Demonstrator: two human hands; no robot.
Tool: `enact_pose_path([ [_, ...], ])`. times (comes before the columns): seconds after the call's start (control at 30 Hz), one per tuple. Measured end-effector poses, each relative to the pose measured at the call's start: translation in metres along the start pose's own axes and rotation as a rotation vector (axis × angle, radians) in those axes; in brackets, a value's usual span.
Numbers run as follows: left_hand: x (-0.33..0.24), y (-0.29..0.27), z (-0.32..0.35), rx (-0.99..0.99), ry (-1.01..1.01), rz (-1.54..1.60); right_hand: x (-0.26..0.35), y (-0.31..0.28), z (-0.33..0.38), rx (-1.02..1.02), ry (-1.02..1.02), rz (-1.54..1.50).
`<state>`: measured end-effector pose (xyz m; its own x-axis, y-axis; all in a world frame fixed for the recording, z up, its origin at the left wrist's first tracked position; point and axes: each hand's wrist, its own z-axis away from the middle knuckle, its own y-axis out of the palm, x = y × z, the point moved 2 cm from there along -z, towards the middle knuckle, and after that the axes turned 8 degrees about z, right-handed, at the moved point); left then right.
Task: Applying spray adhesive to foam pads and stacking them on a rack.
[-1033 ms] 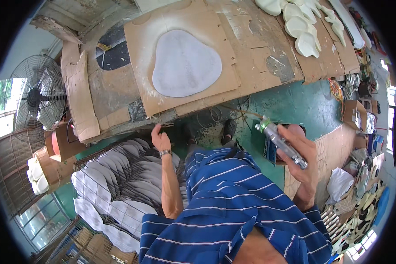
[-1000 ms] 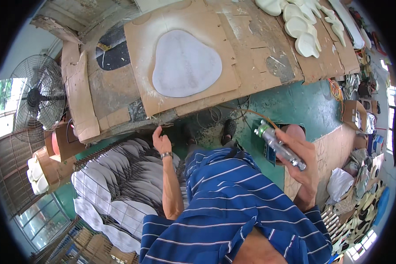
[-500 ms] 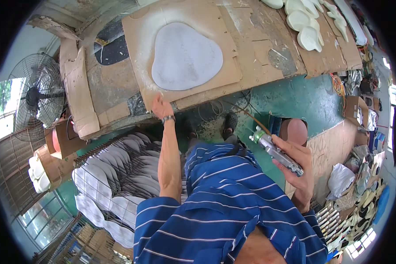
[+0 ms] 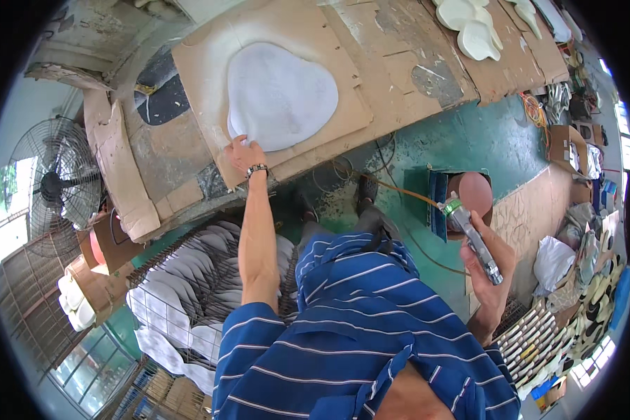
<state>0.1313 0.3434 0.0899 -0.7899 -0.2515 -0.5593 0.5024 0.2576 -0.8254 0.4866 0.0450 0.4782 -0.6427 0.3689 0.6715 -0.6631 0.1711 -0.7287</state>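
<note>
A whitish, rounded-triangular foam-like pad (image 4: 283, 94) lies on a cardboard sheet (image 4: 353, 108) on the workbench. My left hand (image 4: 246, 157) is at the pad's near left edge, its fingers closed on the rim, and that side looks slightly raised. Off to the right, over the floor, my right hand (image 4: 495, 260) grips a metal spray gun (image 4: 474, 239) with a green fitting. An orange-brown hose (image 4: 407, 192) reaches the gun's far end.
A wire rack (image 4: 182, 280) of stacked grey-white pads stands left of my body, with a large fan (image 4: 52, 185) beyond it. An open box (image 4: 437, 210) with a pink round piece is on the floor at right. Cream moulded pieces (image 4: 477, 38) lie on the bench's far right.
My left hand has moved from the cardboard's near edge up to the pad and taken its rim. The right hand with the spray gun has shifted slightly right, and the view has shifted.
</note>
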Motion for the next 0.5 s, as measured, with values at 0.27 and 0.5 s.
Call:
enact_pose_path([
  [0.27,-0.015,0.014,-0.066,0.113,-1.155,2.105,-0.036,0.031,-0.013,0.204,0.009,-0.272],
  [0.5,-0.126,-0.187,-0.041,0.225,-0.088,2.502,-0.047,0.047,-0.048,0.415,-0.326,-0.133],
])
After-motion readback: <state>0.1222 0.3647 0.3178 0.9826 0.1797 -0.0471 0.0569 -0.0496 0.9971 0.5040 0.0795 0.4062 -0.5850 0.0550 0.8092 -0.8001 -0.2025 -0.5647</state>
